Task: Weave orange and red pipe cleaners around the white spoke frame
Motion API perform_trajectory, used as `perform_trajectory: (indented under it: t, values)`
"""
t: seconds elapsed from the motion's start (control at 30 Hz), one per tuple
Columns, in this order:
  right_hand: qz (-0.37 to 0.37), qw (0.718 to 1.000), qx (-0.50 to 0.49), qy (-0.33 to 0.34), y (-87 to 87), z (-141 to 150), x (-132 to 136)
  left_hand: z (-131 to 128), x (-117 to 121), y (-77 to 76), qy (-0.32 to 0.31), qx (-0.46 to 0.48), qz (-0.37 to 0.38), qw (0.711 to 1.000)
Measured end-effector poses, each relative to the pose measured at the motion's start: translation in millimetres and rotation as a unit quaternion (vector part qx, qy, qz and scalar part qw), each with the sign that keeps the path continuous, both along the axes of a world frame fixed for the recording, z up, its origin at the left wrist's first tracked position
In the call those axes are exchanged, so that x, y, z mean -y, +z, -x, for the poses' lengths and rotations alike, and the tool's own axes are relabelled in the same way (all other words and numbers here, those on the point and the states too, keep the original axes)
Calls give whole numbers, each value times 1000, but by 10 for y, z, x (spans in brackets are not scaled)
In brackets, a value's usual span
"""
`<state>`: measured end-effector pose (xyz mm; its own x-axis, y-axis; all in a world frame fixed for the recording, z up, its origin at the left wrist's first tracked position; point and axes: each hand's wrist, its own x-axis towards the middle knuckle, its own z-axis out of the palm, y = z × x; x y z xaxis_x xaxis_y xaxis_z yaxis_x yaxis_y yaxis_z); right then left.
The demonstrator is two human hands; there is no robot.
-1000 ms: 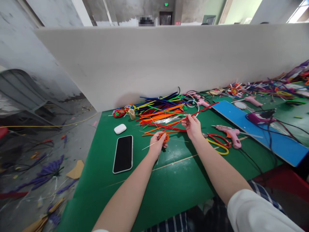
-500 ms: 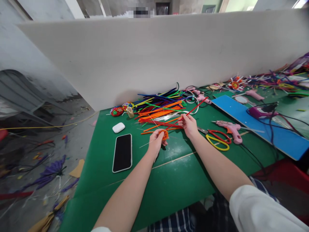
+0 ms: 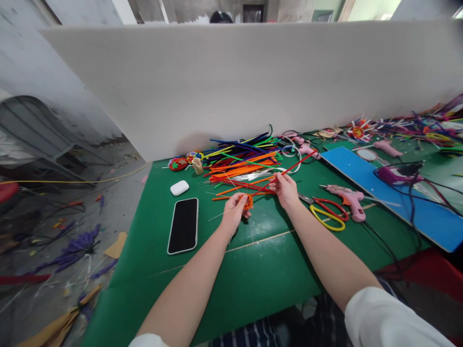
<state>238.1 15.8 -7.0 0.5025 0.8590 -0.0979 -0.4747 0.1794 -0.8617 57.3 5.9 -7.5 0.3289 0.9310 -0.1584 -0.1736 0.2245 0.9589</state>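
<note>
My left hand [image 3: 235, 209] is closed around a small round orange piece [image 3: 249, 202] of wound pipe cleaner. Thin pale wires stick out of it on several sides. A red pipe cleaner [image 3: 298, 165] is pinched in the fingertips of my right hand [image 3: 285, 189]; one end runs down to the orange piece and the other points up to the right. Just behind both hands lies a heap of orange pipe cleaners [image 3: 238, 168], mixed with red, green, blue and yellow ones. Scissors [image 3: 327, 215] with one red and one yellow handle rest by my right wrist.
A phone [image 3: 183, 225] and a white case [image 3: 180, 188] lie left on the green table [image 3: 144, 270]. A pink glue gun [image 3: 349, 198] and a blue board [image 3: 394, 193] are at right. A white partition [image 3: 235, 86] stands behind; someone's hair shows above it.
The red pipe cleaner's free end has swung slightly, and my right hand has shifted a little toward the left hand. Both grips stay the same. The camera view has tilted slightly.
</note>
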Motion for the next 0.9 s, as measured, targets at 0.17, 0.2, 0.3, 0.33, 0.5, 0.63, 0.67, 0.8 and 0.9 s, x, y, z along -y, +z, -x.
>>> perform_trajectory:
  t: [0.17, 0.2, 0.3, 0.33, 0.5, 0.63, 0.67, 0.8, 0.9]
  values:
    - [-1, 1000, -14, -5, 25, -24, 17, 4, 18, 23, 0, -5, -1, 1000]
    - [0, 1000, -17, -9, 31, -34, 19, 6, 21, 27, 1, -5, 0, 1000]
    - [3, 1000, -26, -17, 47, -60, 22, 11, 24, 30, 0, -3, 3, 1000]
    - [3, 999, -27, -18, 50, -65, 22, 11, 23, 26, 0, -1, 5, 1000]
    - [6, 999, -29, -11, 49, -67, 28, 9, 9, -20, 4, 5, 13, 1000]
    - [12, 999, -33, -1, 47, -52, 32, 6, 18, -44, 12, 0, 10, 1000]
    - [14, 999, -35, 1, 48, -48, 33, 6, 23, -45, 13, 0, 8, 1000]
    - [17, 999, -42, 4, 56, -34, 33, 13, 32, -44, 10, -1, 3, 1000]
    - [14, 999, -50, 3, 58, -44, 31, 22, 25, -43, -3, 0, 1, 1000]
